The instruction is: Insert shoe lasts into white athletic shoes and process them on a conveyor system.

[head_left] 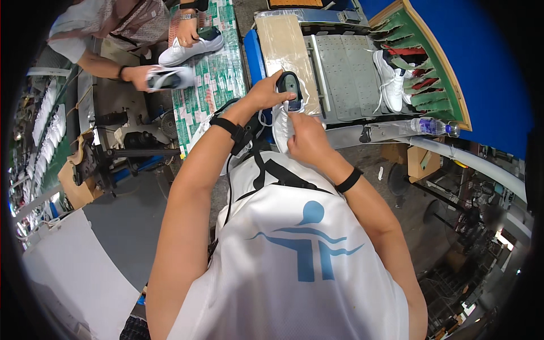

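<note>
Nearest, a white garment (323, 258) with a blue figure is covering the person's torso. Just beyond it, a white shoe (280, 130) is pointing its toe back toward the torso; the left hand (268, 94) is clasping it around the heel collar, while the right hand (309, 139) is resting curled at its instep, whether pinching a lace one cannot tell. Farther off, a co-worker (127, 25) is handling two other shoes (190, 52) at a green-and-white table (226, 68), and more shoes are lying on the conveyor (343, 73).
</note>
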Motion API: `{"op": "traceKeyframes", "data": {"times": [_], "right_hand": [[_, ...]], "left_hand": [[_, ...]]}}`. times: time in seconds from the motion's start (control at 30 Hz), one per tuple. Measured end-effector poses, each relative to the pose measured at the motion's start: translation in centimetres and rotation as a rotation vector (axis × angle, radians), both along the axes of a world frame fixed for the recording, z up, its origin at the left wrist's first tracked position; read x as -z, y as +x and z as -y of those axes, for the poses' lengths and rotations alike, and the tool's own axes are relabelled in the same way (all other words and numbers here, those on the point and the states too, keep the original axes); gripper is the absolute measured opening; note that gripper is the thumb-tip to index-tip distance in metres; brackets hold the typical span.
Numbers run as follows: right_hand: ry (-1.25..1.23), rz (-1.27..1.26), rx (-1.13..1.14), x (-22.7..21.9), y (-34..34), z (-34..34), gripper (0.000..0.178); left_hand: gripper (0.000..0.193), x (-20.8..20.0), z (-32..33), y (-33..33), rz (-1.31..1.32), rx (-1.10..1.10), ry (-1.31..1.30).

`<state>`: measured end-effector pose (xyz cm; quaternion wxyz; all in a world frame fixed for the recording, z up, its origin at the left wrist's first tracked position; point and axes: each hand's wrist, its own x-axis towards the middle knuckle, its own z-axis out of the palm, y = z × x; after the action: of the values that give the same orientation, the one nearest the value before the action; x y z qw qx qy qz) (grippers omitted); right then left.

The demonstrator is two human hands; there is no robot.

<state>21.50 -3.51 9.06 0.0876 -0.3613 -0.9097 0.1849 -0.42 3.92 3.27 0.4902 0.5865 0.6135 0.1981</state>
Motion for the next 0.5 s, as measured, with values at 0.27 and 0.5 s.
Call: {"op": "traceKeyframes", "data": {"times": [0.27, 0.5], "right_hand": [[-0.827, -0.344, 0.005, -2.6, 0.5, 1.1, 0.046], [-0.351, -0.188, 0.285, 0.4, 3.9, -1.3, 0.056]], "left_hand": [[0.102, 3.3, -0.5, -0.5, 0.066, -0.006, 0.105], [0.115, 3.0, -1.5, 3.1, 0.122, -0.202, -0.083]]}}
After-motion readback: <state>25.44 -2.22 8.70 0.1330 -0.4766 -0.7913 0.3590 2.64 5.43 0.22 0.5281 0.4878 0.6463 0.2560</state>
